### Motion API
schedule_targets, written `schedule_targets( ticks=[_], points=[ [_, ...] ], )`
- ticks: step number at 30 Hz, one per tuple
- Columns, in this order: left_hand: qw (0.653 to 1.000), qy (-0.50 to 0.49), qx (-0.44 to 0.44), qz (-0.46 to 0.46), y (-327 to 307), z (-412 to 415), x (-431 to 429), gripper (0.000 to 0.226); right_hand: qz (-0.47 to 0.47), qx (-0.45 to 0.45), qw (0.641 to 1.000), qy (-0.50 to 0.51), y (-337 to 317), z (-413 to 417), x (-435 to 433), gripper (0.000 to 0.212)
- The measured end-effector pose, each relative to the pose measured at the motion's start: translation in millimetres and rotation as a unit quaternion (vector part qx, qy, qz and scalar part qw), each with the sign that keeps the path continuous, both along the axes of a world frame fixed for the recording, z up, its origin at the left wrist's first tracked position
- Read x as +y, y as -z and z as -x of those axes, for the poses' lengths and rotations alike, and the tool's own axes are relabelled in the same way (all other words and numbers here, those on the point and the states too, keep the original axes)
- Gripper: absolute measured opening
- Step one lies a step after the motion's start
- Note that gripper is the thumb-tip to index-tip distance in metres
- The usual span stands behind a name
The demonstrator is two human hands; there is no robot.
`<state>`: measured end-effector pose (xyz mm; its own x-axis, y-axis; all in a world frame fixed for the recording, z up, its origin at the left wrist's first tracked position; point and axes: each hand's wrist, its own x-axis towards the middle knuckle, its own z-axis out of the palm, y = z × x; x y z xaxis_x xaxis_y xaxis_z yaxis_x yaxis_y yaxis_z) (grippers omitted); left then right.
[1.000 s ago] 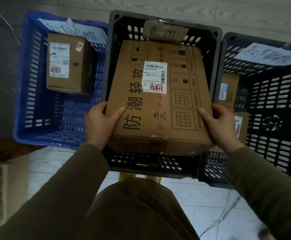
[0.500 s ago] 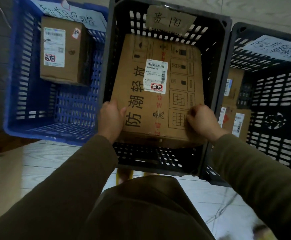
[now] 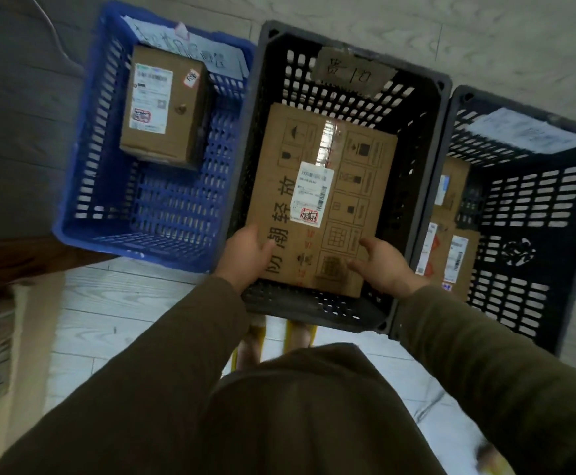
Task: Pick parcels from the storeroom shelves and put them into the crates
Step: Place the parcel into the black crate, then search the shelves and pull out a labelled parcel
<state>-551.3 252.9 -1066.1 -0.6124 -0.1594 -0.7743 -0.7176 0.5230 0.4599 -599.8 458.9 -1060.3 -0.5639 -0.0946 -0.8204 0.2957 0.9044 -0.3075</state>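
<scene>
— Where's the parcel (image 3: pixel 344 186)?
— Inside the middle crate (image 3: pixel 413 97), label up
— And the hands?
— Left hand (image 3: pixel 245 258) grasps its near-left corner, thumb on top. Right hand (image 3: pixel 382 269) is slack, fingers spread over the near-right corner, gripping nothing
— Neighbours?
— The blue crate (image 3: pixel 87 173) on the left holds one box (image 3: pixel 173 132); the right crate (image 3: pixel 536 200) holds more boxes
</scene>
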Motion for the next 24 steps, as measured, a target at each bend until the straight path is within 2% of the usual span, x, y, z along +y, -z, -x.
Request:
schedule_targets(
  ticks=[4,7,9,12,18,21,24],
  points=[
    [0.997,-0.065,0.046,-0.004,-75,-4,-12,0.046,0.036,0.035,0.999,-0.009,-67,9,-28,0.040],
    [0.989,-0.131,0.065,-0.011,-135,-17,-31,0.054,0.059,0.072,0.995,-0.031,-131,17,-58,0.048],
    [0.979,-0.188,0.079,-0.013,-179,-30,-46,0.057,0.086,0.090,0.991,-0.044,-173,21,-80,0.053],
    [0.956,-0.266,0.126,-0.011,-240,-55,-68,0.059,0.147,0.101,0.982,-0.056,-231,21,-114,0.048],
    [0.871,-0.444,0.209,0.040,-344,-135,-98,0.058,0.278,0.089,0.946,-0.142,-340,-17,-187,0.036],
    [0.806,-0.532,0.251,0.066,-396,-198,-97,0.052,0.322,0.085,0.910,-0.246,-394,-65,-219,0.036],
    [0.757,-0.584,0.274,0.106,-440,-266,-89,0.043,0.365,0.086,0.865,-0.333,-436,-125,-249,0.036]
  ],
)
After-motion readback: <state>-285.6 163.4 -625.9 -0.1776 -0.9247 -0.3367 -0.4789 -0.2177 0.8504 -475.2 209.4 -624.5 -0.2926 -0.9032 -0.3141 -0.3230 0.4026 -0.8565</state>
